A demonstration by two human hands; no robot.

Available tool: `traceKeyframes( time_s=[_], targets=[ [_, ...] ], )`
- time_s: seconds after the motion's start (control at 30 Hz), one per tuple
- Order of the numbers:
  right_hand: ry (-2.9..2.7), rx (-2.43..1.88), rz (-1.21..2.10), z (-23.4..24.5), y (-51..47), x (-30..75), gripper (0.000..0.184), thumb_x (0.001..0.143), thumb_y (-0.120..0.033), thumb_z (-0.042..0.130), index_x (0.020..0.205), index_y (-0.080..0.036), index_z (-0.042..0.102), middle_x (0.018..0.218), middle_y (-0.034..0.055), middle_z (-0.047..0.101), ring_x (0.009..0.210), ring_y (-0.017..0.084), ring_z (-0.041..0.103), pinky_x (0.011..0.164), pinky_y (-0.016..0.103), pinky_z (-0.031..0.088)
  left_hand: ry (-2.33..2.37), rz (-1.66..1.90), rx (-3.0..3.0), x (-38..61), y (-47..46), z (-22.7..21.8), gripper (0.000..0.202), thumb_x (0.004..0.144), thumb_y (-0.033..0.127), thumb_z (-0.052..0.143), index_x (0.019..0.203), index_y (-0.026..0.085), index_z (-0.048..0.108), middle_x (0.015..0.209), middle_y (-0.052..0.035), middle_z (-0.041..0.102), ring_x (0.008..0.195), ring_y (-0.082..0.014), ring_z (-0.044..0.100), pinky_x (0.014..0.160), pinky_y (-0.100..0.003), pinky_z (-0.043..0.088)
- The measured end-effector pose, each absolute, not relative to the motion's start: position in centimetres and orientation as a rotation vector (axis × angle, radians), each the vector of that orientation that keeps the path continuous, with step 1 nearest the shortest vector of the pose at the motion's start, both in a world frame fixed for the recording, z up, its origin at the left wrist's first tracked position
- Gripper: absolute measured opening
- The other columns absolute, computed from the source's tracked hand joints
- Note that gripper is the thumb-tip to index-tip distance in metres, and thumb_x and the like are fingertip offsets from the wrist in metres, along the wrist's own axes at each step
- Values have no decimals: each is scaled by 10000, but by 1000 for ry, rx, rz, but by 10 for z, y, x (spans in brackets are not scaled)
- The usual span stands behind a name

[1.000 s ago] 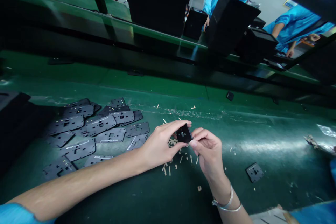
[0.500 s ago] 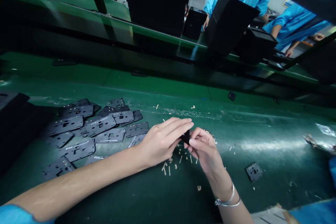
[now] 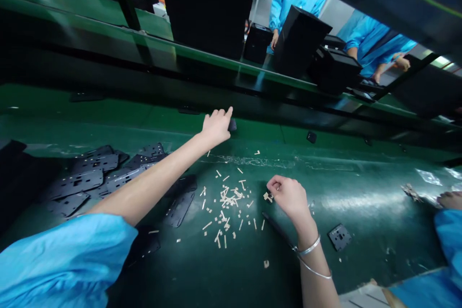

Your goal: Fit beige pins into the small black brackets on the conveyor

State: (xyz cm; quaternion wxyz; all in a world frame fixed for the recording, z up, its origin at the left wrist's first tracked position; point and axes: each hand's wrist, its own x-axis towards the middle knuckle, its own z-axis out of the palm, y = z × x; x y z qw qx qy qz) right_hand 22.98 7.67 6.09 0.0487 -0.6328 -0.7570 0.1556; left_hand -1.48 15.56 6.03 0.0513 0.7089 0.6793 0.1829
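Note:
My left hand (image 3: 216, 127) reaches out over the back green strip, its thumb and fingers around the edge of a small black plate (image 3: 233, 125), which they partly hide. My right hand (image 3: 289, 196) is low over the table with thumb and fingertips pinched together beside a few tan bits (image 3: 267, 196). What lies in the pinch, if anything, is hidden. A slim black tool (image 3: 278, 227) lies just left of my right wrist. Many small tan strips (image 3: 231, 197) are scattered between my two arms.
Black perforated plates (image 3: 81, 182) are piled at left, partly behind my left arm. A single square plate (image 3: 339, 237) lies at right. Small black parts (image 3: 311, 136) sit along the back strip. Beyond a dark rail stand black boxes (image 3: 299, 41) and people in blue. A co-worker's hand (image 3: 450, 199) shows at right.
My hands were together on a black piece and are now apart. The left has moved up and away to the back strip; the right stays near the tan strips, which are now uncovered.

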Motion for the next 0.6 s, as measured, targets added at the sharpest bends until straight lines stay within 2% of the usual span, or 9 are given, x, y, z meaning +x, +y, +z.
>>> traceKeyframes(
  time_s=[0.07, 0.13, 0.27, 0.4, 0.5, 0.6],
  targets=[
    [-2369, -1941, 434, 59, 76, 229, 197, 723, -118, 528, 642, -250, 651, 629, -12, 683, 617, 165, 604, 513, 243, 277, 2090, 582, 2148, -18, 157, 61, 680, 769, 127, 549, 1390, 59, 281, 1271, -224, 472, 1196, -387, 388, 939, -535, 340],
    [-2415, -1943, 404, 57, 76, 229, 185, 725, -126, 535, 677, -258, 656, 658, -8, 683, 650, 177, 609, 525, 249, 275, 2034, 641, 2171, -19, 144, 58, 637, 796, 144, 534, 1385, 74, 300, 1302, -204, 460, 1215, -361, 385, 961, -517, 325],
    [-2476, -1949, 393, 52, 75, 230, 135, 689, -157, 595, 744, -261, 662, 712, 4, 678, 705, 195, 613, 544, 253, 280, 1691, 776, 2200, -16, 100, 46, 467, 826, 180, 537, 1284, 126, 463, 1270, -135, 526, 1187, -285, 450, 979, -461, 353],
    [-2497, -1956, 452, 50, 77, 231, 90, 644, -150, 627, 645, -239, 636, 635, -2, 658, 652, 193, 604, 521, 249, 263, 1425, 861, 2103, -11, 66, 45, 332, 845, 180, 533, 1175, 172, 561, 1188, -78, 595, 1123, -222, 520, 971, -419, 396],
    [-2464, -1941, 512, 51, 80, 234, 79, 682, -177, 602, 633, -236, 622, 603, -16, 655, 597, 166, 592, 507, 238, 282, 1334, 942, 2003, -5, 54, 49, 283, 841, 163, 538, 1117, 187, 598, 1136, -63, 627, 1074, -204, 558, 943, -404, 429],
    [-2404, -1911, 589, 52, 87, 239, 119, 759, -274, 548, 679, -234, 626, 619, -20, 671, 584, 147, 600, 508, 221, 327, 1269, 968, 1937, 1, 49, 52, 272, 830, 141, 544, 1088, 182, 617, 1098, -66, 649, 1025, -199, 586, 895, -384, 465]
  ],
)
